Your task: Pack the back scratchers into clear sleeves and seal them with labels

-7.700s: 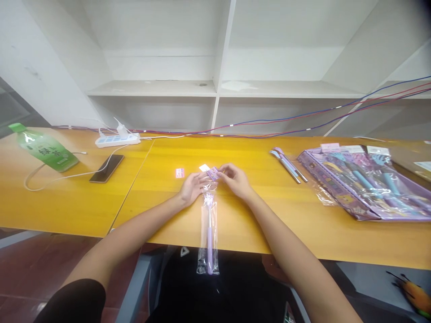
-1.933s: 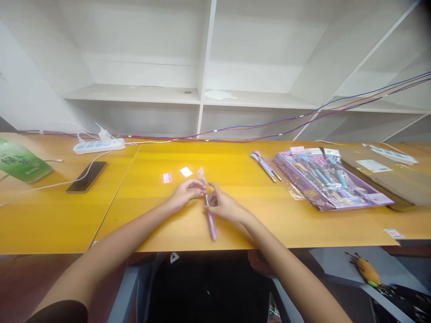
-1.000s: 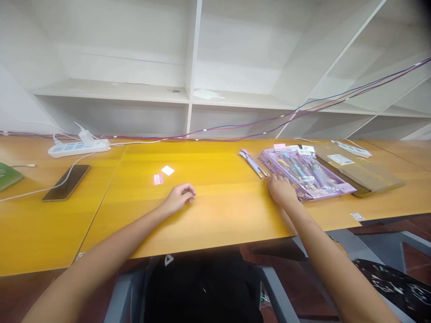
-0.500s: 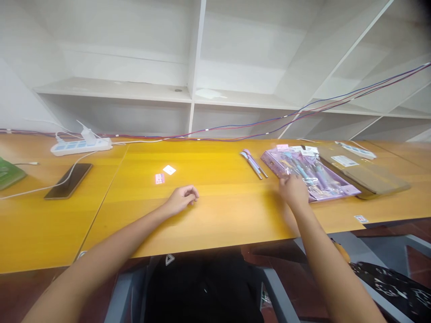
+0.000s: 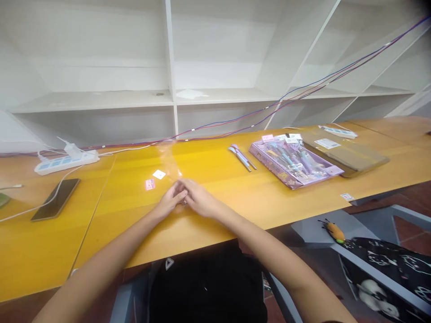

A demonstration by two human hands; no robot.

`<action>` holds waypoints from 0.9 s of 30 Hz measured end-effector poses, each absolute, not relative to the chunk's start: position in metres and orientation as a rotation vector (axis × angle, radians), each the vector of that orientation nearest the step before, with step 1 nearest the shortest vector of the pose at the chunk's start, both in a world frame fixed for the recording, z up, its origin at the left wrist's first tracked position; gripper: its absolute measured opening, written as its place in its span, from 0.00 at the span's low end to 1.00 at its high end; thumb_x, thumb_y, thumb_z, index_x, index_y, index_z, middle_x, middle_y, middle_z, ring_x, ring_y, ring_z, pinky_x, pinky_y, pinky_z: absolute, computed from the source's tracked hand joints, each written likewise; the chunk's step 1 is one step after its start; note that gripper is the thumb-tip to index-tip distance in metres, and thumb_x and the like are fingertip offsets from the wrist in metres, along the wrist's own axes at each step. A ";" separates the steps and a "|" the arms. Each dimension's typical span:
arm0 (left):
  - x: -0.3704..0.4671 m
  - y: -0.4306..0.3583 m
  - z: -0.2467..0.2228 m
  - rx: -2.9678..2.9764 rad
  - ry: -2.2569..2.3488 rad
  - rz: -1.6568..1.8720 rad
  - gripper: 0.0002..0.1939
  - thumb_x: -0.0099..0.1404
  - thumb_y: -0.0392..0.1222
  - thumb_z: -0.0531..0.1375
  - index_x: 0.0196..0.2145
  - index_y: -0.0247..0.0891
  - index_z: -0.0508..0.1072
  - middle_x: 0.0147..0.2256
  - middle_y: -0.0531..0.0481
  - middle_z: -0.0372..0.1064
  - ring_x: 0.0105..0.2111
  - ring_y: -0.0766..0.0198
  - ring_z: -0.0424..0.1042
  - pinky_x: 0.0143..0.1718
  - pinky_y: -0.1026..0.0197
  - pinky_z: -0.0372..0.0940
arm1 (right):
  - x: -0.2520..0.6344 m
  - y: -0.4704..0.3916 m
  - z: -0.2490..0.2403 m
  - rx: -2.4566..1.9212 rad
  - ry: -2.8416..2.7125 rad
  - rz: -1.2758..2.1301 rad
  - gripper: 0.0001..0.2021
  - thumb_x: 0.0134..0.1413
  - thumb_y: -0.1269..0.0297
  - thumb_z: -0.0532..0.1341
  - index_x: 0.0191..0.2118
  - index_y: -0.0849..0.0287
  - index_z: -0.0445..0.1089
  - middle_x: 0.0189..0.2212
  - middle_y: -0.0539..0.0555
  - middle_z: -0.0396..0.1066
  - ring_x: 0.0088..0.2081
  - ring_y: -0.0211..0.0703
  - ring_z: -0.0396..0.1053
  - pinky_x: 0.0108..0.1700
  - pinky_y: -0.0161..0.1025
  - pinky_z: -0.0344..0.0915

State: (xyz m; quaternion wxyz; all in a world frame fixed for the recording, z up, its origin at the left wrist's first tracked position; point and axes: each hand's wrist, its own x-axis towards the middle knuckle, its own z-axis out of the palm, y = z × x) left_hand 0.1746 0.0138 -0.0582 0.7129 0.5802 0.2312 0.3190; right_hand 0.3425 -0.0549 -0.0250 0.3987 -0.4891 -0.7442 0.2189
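Observation:
My left hand [image 5: 171, 198] and my right hand [image 5: 202, 198] meet above the table, fingers curled together and touching. A strip of clear plastic wrapper [image 5: 171, 162] runs up from between them; its lower end is hidden by the fingers. Something small and shiny shows below the fingertips, too covered to name. Just beyond my left hand lie a small pink card [image 5: 150, 184] and a white card [image 5: 159, 174]. Two slim pens [image 5: 243, 158], purple and light blue, lie side by side further right. A purple open box [image 5: 292, 180] holds several pens in clear packets [image 5: 292, 157].
A flat cardboard box [image 5: 353, 154] lies right of the purple box, with a power strip [image 5: 338, 131] behind it. At left are a phone [image 5: 56, 199] under a white cable and another power strip [image 5: 65, 161]. White shelving [image 5: 171, 67] stands behind the table.
My right hand has left the purple box and come left to meet my left hand. Clear plastic wrapper now shows at my fingers. The view has shifted to the right.

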 end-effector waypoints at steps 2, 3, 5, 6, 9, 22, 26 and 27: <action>0.174 0.016 -0.059 1.265 0.548 0.745 0.30 0.65 0.57 0.70 0.58 0.39 0.69 0.53 0.40 0.76 0.43 0.58 0.79 0.40 0.59 0.74 | 0.338 -0.039 -0.029 -1.137 -1.861 0.759 0.24 0.65 0.68 0.53 0.64 0.51 0.68 0.45 0.55 0.75 0.43 0.45 0.74 0.47 0.44 0.74; 0.174 0.018 -0.059 1.257 0.572 0.759 0.30 0.65 0.58 0.69 0.56 0.39 0.69 0.51 0.41 0.77 0.40 0.60 0.79 0.39 0.59 0.74 | 0.345 -0.030 -0.031 -1.125 -1.792 0.808 0.23 0.65 0.67 0.51 0.62 0.51 0.69 0.43 0.54 0.75 0.39 0.44 0.75 0.43 0.43 0.75; 0.172 0.021 -0.059 1.261 0.633 0.779 0.29 0.64 0.58 0.70 0.54 0.37 0.70 0.46 0.43 0.78 0.37 0.61 0.79 0.39 0.58 0.75 | 0.372 -0.012 -0.033 -1.174 -1.605 0.755 0.20 0.64 0.66 0.48 0.56 0.54 0.70 0.39 0.53 0.75 0.32 0.42 0.73 0.37 0.41 0.73; 0.171 0.022 -0.059 1.268 0.666 0.781 0.29 0.64 0.59 0.70 0.53 0.37 0.71 0.43 0.44 0.79 0.36 0.61 0.79 0.39 0.57 0.75 | 0.393 -0.003 -0.033 -1.233 -1.513 0.639 0.19 0.64 0.66 0.48 0.53 0.56 0.70 0.38 0.54 0.74 0.30 0.42 0.72 0.37 0.42 0.73; 0.171 0.021 -0.057 1.279 0.720 0.763 0.29 0.63 0.59 0.70 0.51 0.36 0.71 0.38 0.45 0.79 0.33 0.62 0.78 0.37 0.58 0.74 | 0.464 0.012 -0.031 -1.533 -1.349 0.071 0.14 0.61 0.68 0.51 0.45 0.58 0.72 0.41 0.58 0.73 0.40 0.47 0.73 0.50 0.47 0.72; 0.171 0.018 -0.056 1.336 0.693 0.675 0.27 0.65 0.57 0.69 0.51 0.36 0.69 0.32 0.50 0.76 0.27 0.64 0.77 0.32 0.59 0.73 | 0.636 -0.054 -0.050 -2.388 -0.439 -0.429 0.30 0.59 0.65 0.61 0.65 0.75 0.67 0.61 0.86 0.62 0.65 0.74 0.55 0.64 0.68 0.47; 0.171 0.019 -0.058 1.369 0.688 0.658 0.25 0.67 0.56 0.67 0.50 0.36 0.69 0.32 0.51 0.75 0.26 0.65 0.76 0.30 0.61 0.72 | 0.665 -0.071 -0.047 -2.512 -0.493 -0.376 0.21 0.61 0.68 0.60 0.56 0.66 0.79 0.55 0.78 0.71 0.56 0.67 0.67 0.57 0.60 0.58; 0.171 0.019 -0.058 1.373 0.685 0.658 0.24 0.67 0.56 0.67 0.50 0.36 0.69 0.32 0.51 0.75 0.26 0.65 0.76 0.30 0.61 0.72 | 0.673 -0.075 -0.045 -2.528 -0.513 -0.353 0.20 0.61 0.68 0.60 0.55 0.64 0.80 0.53 0.76 0.74 0.53 0.65 0.69 0.54 0.57 0.61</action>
